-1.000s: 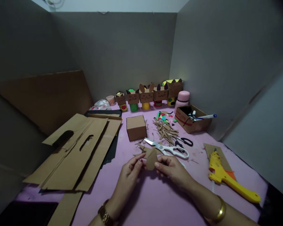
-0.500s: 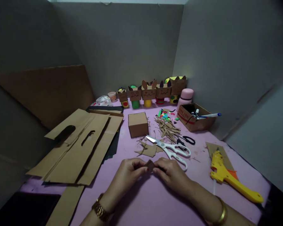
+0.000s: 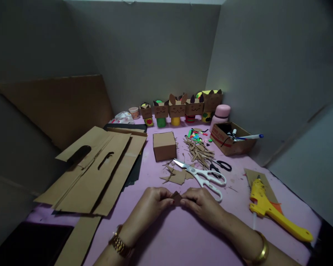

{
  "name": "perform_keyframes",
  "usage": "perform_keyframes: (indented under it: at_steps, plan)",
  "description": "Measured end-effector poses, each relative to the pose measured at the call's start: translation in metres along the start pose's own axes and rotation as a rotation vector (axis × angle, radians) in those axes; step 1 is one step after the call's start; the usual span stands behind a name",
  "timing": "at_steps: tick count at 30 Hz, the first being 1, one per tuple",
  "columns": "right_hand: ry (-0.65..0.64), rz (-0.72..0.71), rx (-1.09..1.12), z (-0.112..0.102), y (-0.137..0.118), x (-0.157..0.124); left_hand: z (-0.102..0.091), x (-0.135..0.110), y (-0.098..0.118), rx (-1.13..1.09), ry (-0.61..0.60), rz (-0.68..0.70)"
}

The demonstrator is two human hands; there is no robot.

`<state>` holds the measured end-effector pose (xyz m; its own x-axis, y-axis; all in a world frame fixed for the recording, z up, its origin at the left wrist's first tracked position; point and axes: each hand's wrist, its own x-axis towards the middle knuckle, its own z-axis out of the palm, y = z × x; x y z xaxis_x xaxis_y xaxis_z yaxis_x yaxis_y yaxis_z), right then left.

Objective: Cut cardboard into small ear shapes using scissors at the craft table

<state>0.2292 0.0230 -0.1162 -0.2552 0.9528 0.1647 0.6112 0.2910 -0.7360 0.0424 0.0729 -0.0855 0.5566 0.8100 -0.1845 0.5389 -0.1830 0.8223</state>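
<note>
A small brown cardboard piece [image 3: 177, 198] is pinched between my two hands, low in the middle of the view. My left hand [image 3: 154, 202] grips its left side with thumb and fingers. On its right side, my right hand [image 3: 200, 201] holds it the same way; the fingertips hide part of the piece. Just beyond my hands lie white-handled scissors [image 3: 195, 173], blades partly apart, pointing left. Cardboard offcuts [image 3: 177, 176] lie beside their blades. A closed cardboard box [image 3: 164, 147] stands behind the offcuts.
Flat cardboard sheets [image 3: 91, 177] are stacked at left. A yellow glue gun [image 3: 277, 216] lies at right. Farther back are cardboard strips [image 3: 199, 152], black-handled scissors [image 3: 224, 165], an open box with pens [image 3: 233, 144], a pink bottle [image 3: 221, 113] and a row of animal-faced figures [image 3: 177, 109].
The whole scene has shifted slightly to the right in view. Both hands keep hold of the cardboard piece, whose tilt differs a little.
</note>
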Motion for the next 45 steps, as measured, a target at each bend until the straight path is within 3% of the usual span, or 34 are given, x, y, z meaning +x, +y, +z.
perform_keyframes:
  at_steps: [17, 21, 26, 31, 34, 37, 42, 45]
  plan:
    - [0.054, 0.033, 0.118, 0.003, 0.001, 0.002, 0.002, 0.001, -0.002, -0.019, 0.026, 0.029]
    - [0.079, 0.047, 0.229, 0.001, 0.000, 0.002, 0.003, 0.003, -0.001, -0.283, 0.020, 0.043]
    - [0.045, 0.098, 0.408, 0.000, 0.001, 0.001, 0.007, 0.000, 0.002, -0.741, -0.145, -0.010]
    - [0.061, 0.103, 0.411, -0.004, 0.002, 0.001, 0.015, 0.000, 0.002, -0.871, -0.199, -0.083]
    - [0.083, 0.074, 0.301, -0.007, 0.001, 0.000, 0.015, 0.003, -0.001, -0.744, -0.129, -0.083]
    - [0.103, 0.020, 0.125, -0.008, 0.000, -0.002, 0.012, 0.005, -0.003, -0.438, -0.042, -0.011]
    - [0.002, -0.044, -0.093, -0.006, 0.002, -0.004, 0.012, 0.003, -0.005, 0.155, 0.069, 0.146]
    - [-0.032, -0.051, -0.159, -0.007, 0.002, -0.004, 0.013, 0.001, -0.004, 0.269, 0.069, 0.167]
